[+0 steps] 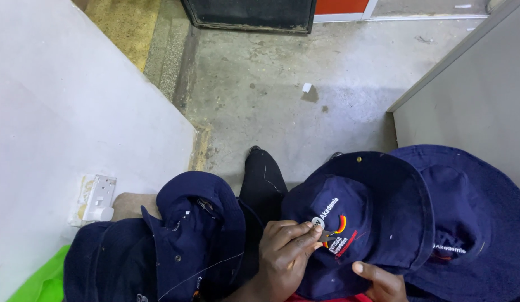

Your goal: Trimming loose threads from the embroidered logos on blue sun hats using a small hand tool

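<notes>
Two hands are working at one navy brimmed hat (360, 218) on our lap in the head view: our left hand (285, 251) is pinching a small metal tool (328, 236) (kind unclear) against the embroidered crown, while our right hand (383, 282) is gripping the brim's near edge. We are sitting between a hat pile (181, 240) at left and another hat (472, 223) at right, above concrete floor (304, 84).

A grey concrete floor (304, 72) fills the far middle, with a small white scrap (307, 87) lying on it. A white wall (64, 100) stands at the left, bearing a white socket (99, 198). A grey panel (478, 95) stands at the right. A dark door (251, 14) closes the far side. A green bag (44, 279) lies near left.
</notes>
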